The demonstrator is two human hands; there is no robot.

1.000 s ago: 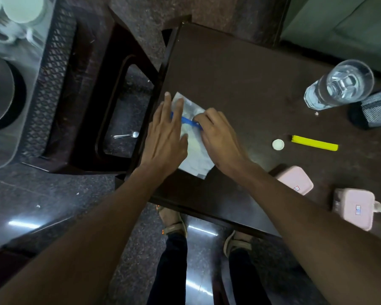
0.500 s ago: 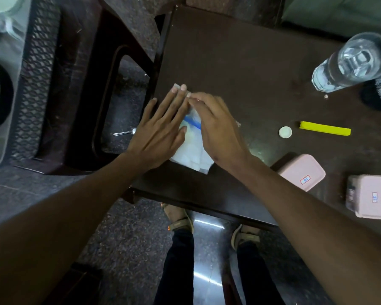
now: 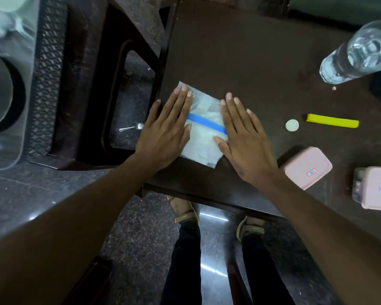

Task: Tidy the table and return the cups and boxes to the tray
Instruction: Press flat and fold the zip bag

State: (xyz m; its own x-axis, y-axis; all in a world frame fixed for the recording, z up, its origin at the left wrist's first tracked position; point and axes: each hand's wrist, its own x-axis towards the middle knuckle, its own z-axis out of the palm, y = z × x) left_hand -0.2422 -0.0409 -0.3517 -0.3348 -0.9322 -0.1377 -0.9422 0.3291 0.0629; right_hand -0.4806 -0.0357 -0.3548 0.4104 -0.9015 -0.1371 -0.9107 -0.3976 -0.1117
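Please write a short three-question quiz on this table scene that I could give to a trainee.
1. True or false: both hands lie flat on the clear bag with the blue strip.
2. Which lies nearer the yellow stick? A. the small white cap B. the spoon on the floor
3. How many pink boxes sit on the table?

Key
1. True: the left hand and right hand press it with straight fingers.
2. A.
3. Two: one pink box beside the right wrist, another pink box at the right edge.
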